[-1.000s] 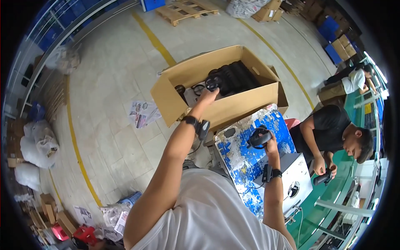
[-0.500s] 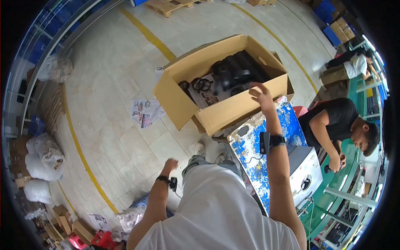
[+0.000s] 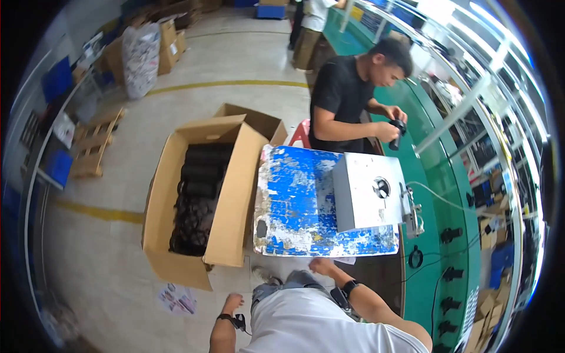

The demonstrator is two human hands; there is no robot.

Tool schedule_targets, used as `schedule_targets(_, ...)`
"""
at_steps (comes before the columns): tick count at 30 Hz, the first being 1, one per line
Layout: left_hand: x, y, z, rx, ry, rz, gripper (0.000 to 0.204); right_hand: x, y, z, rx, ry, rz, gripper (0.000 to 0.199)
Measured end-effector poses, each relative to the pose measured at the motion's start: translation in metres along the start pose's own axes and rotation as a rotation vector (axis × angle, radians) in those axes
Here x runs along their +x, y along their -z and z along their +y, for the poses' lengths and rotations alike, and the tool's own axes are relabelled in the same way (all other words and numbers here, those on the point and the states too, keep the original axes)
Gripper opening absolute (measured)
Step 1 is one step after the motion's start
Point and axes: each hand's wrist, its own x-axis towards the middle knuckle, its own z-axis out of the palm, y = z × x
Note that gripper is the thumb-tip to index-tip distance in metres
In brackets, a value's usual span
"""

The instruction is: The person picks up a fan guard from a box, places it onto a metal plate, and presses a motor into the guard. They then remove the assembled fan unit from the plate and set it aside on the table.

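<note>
My left hand (image 3: pixel 233 302) hangs low beside my left hip, over the floor. Its fingers look loosely curled, and nothing shows in them. Just off the front edge of a worn blue-and-white board (image 3: pixel 294 194) is my right hand (image 3: pixel 322 266), its fingers curled in with no object visible. A large open cardboard box (image 3: pixel 158 235) stands left of the board. Inside lie several black cylindrical parts (image 3: pixel 200 189) and black ring-shaped parts (image 3: pixel 191 226). On the board's right side sits a grey metal box (image 3: pixel 359 200) with a round opening.
Beyond the board, a person in black (image 3: pixel 336 97) holds a black part at the green workbench (image 3: pixel 429 206). Black fixtures (image 3: pixel 450 235) line the bench. Printed sheets (image 3: pixel 176 299) lie on the floor, and a wooden pallet (image 3: pixel 94 144) is at the left.
My view has swung right, toward the bench. My right hand has drawn back from over the cardboard box to the board's front edge; its spread fingers have curled. My left hand still hangs low.
</note>
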Motion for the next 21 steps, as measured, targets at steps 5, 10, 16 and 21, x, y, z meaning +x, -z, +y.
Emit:
schedule_targets(5,-0.005,0.029,0.108,0.118,-0.209,0.036,0.024,-0.055,-0.045,0.159,0.214,-0.466,0.011,0.019)
schedule_targets(10,-0.037,-0.001,0.128,0.133,-0.299,0.014,0.023,-0.132,-0.123,0.201,0.773,-0.534,0.093,0.025)
schedule_targets(16,-0.053,-0.029,0.055,0.235,-0.27,0.03,0.023,-0.163,-0.166,0.162,0.709,-0.611,-0.03,0.021)
schedule_targets(21,-0.046,-0.008,-0.018,0.946,-0.388,-0.189,0.03,-0.195,-0.195,0.183,0.99,-0.584,0.073,0.022)
